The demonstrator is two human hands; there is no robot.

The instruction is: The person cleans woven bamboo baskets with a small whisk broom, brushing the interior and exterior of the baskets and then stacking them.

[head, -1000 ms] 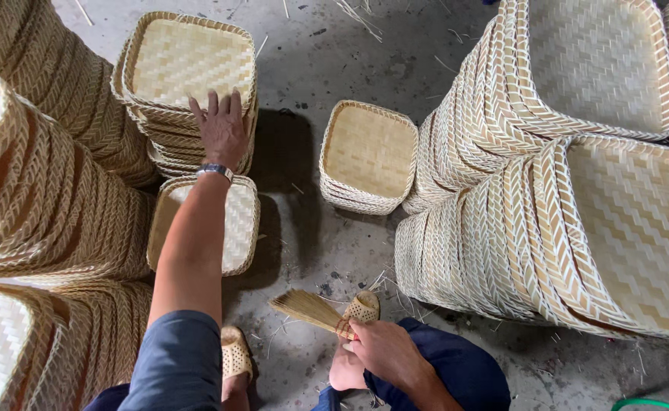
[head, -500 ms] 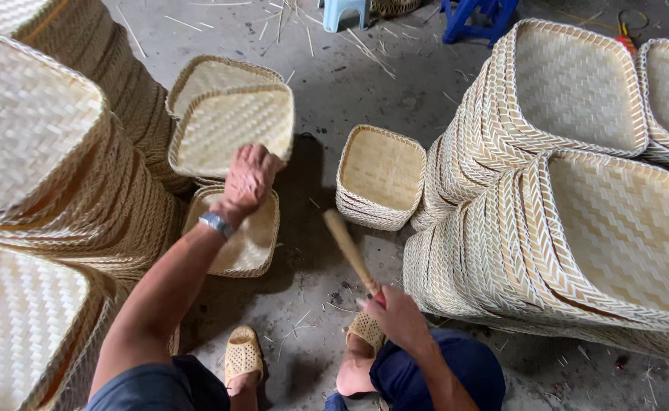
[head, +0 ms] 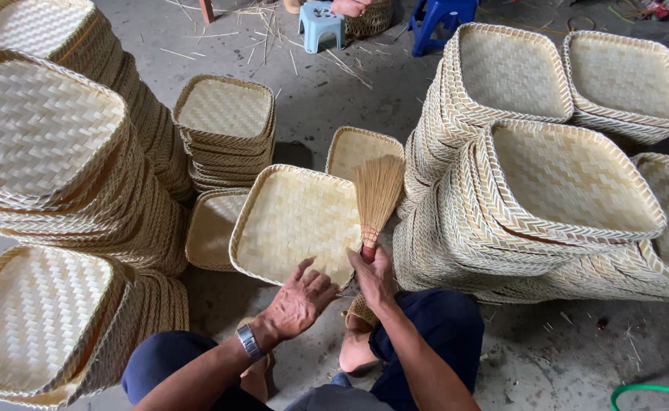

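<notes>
- Head view: the left hand (head: 298,303) grips the near rim of a square woven tray (head: 296,222), fingers spread over its edge.
- The right hand (head: 373,275) is clenched round a small brush (head: 375,199), bristles over the tray's right rim.
- Tray stacks (head: 547,190) stand around.

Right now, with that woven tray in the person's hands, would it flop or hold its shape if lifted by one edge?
The woven tray probably holds its shape: it sits tilted, the left hand at its near edge, without sagging. Its thin weave and bound rim suggest it is light for its size. The small broom in the right hand has splayed bristles that would likely bend easily.
</notes>
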